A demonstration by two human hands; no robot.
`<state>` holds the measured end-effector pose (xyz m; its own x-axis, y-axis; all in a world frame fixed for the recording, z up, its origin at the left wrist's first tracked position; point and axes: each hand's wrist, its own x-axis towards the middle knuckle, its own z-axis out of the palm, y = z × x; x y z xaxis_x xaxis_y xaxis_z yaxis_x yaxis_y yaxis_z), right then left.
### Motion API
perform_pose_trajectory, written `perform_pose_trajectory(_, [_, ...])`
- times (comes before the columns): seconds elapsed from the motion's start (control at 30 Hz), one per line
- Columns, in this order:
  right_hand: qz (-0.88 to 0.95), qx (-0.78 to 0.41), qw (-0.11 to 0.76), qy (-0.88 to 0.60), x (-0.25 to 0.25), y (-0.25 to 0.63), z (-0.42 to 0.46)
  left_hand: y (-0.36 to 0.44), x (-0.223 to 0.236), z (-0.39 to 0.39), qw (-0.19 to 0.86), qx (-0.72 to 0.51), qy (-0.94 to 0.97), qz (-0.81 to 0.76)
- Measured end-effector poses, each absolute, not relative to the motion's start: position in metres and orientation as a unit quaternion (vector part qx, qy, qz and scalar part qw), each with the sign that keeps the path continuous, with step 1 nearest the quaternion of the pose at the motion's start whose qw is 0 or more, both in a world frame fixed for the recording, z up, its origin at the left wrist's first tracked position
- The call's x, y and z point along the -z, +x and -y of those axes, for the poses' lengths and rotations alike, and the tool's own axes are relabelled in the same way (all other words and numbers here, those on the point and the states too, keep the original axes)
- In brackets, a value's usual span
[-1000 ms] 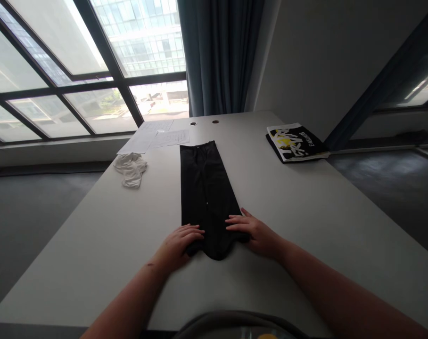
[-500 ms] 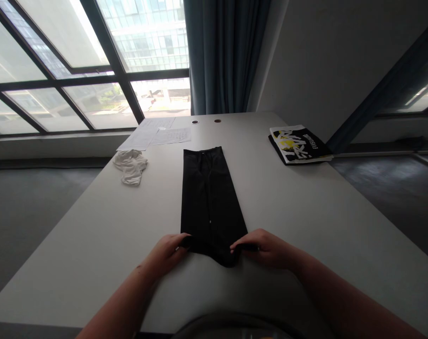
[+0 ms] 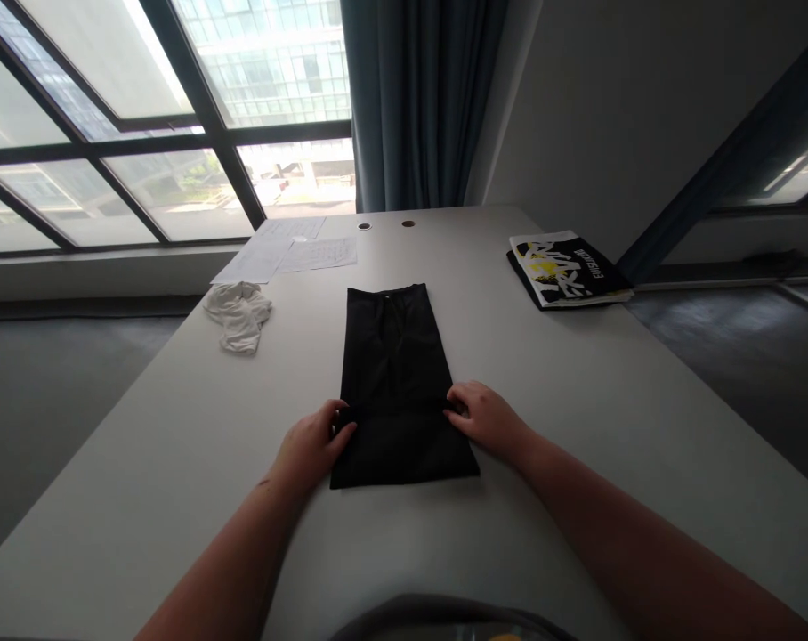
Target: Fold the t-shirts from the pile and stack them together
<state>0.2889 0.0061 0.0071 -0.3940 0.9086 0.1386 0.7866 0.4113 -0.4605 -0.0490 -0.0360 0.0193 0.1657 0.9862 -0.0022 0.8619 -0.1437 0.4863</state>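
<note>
Black drawstring pants [image 3: 397, 356] lie on the white table in front of me, waistband at the far end. Their near part is folded back over itself, with a straight crease toward me and the turned-up edge crossing the middle. At the left end of that edge, my left hand [image 3: 315, 442] pinches the black cloth between thumb and fingers. My right hand [image 3: 488, 414] grips the same edge at its right end, fingers curled. Parts of the cloth inside both grips are hidden.
A crumpled white cloth [image 3: 238, 316] lies at the table's left, near printed papers [image 3: 317, 254]. Folded black-and-white printed fabric [image 3: 570, 271] sits at the right edge. Two round holes are at the far end of the table [image 3: 511, 499], before a blue curtain [image 3: 421, 107].
Both hands have moved away from me, carrying the pants' near edge. The lifted cloth now lies folded over on the pants.
</note>
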Motion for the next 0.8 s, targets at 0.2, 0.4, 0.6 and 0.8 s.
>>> perform_pose_trajectory(0.2, [0.801,-0.237,0.213,-0.507,-0.022,0.288,0.015,-0.064,-0.025,0.054,0.248,-0.190,0.808,-0.500])
perform_pose_trajectory(0.4, [0.760,-0.303,0.164,-0.551,-0.024,0.286,0.033,-0.067,-0.009,0.064,0.221,-0.167,0.830,-0.483])
perform_pose_trajectory(0.6, [0.764,-0.247,0.140,-0.579,-0.016,0.292,0.046,-0.068,0.005,0.071,0.190,-0.197,0.792,-0.546])
perform_pose_trajectory(0.8, [0.779,-0.167,0.234,-0.557,-0.008,0.292,0.048,-0.061,0.008,0.086,0.149,-0.217,0.794,-0.547])
